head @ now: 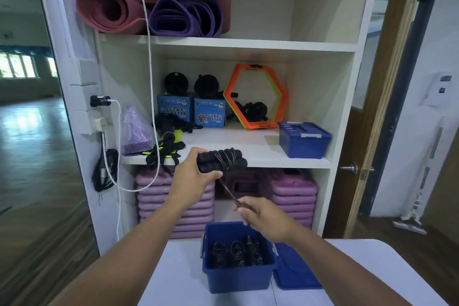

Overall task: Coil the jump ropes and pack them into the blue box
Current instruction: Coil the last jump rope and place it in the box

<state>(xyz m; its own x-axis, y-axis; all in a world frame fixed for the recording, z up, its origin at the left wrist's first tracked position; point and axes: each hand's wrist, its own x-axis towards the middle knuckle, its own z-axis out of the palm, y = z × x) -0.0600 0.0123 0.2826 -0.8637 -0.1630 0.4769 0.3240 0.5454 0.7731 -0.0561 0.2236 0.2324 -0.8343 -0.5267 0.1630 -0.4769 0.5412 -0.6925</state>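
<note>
Right now my left hand (pixel 192 175) is curled tight round the black handles of the jump rope (pixel 224 160) at the centre of the frame, and several turns of thin line are wound round the handles just right of my fingers. From that bundle the loose cord (pixel 227 189) runs down and to the right into my right hand (pixel 265 218), which pinches it between thumb and fingers; I cannot tell how much cord trails past the pinch.

Directly below the right hand, low in the frame, the blue box (pixel 238 279) stands open on the white table (pixel 173 281). Inside it, coiled ropes (pixel 236 253) stand side by side. The rope I hold is well above the box and a little to its left. A blue lid (pixel 295 272) lies flat against the box's right side.

Behind the hands is a white shelf (pixel 248 164) carrying a second blue box (pixel 304 143) with its lid on, at the right. Purple steps (pixel 173 204) are stacked beneath, and rolled mats (pixel 111 7) fill the upper left
</note>
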